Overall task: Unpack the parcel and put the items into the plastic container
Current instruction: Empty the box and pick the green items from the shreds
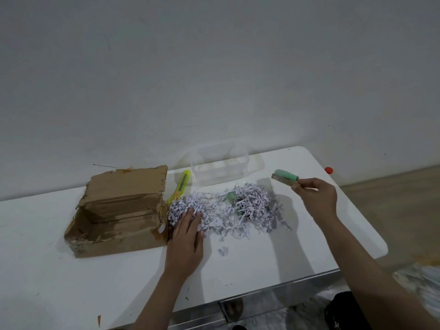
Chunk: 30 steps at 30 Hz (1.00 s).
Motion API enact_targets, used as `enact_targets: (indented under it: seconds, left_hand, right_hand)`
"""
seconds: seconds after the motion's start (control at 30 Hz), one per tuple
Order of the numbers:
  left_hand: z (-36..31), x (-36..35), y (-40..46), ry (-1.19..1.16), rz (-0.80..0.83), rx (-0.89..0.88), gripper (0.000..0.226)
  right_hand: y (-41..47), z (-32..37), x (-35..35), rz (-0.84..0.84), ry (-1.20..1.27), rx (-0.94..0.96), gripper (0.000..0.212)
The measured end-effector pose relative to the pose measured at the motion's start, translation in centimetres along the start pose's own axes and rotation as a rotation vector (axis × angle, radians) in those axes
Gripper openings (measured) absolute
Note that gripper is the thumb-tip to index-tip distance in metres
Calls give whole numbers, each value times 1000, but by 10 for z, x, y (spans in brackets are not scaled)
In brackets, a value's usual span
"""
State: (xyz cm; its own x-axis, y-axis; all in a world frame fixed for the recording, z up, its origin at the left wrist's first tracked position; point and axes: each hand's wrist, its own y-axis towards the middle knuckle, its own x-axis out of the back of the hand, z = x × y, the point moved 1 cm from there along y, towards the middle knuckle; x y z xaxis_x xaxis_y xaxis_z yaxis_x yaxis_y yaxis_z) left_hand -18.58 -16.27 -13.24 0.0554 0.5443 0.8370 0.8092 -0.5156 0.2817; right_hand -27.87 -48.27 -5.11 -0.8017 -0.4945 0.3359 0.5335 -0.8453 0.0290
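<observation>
Mid-unpacking: the right hand (pixel 317 197) pinches a small green-topped item (pixel 285 178); the left hand (pixel 187 236) presses flat on shredded white paper filler (pixel 228 210) (fingers straight). Next, probably, carry it to the clear plastic container (pixel 220 169).

We see the torn cardboard parcel (pixel 119 213) open beside our left hand (pixel 185 241); the clear plastic container (pixel 219 171) sits beyond it.

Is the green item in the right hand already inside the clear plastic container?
No: the right hand holds the green, tan-edged item in the air, to the right of the clear plastic container and outside it.
</observation>
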Motion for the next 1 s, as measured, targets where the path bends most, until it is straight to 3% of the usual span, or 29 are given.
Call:
enact_targets:
  seconds: [0.37,0.5,0.63,0.7,0.8,0.93,1.0]
  left_hand:
    - [-1,1,-2,0,-8,12,50]
    - [0,2,-3,-9,-2,16,50]
    - [-1,2,-3,-11,-2,17,50]
    - [-1,2,-2,-13,-3,15,50]
    - [-2,3,-3,-24,3,21,50]
    - [-2,4,-4,-26,15,30,50]
    - [-2,4,-3,-29,19,34,50]
  right_hand:
    - [-1,-36,-22,-21,-253,152,15]
    - [-19,-14,-31,-111,-247,411,12]
    - [-52,17,-60,194,-64,570,11]
    - [-65,26,-80,367,-89,637,13]
    - [-64,23,-105,473,-208,571,15]
    - [-49,17,-121,433,-355,360,8]
    - [-46,19,-125,429,-403,311,22]
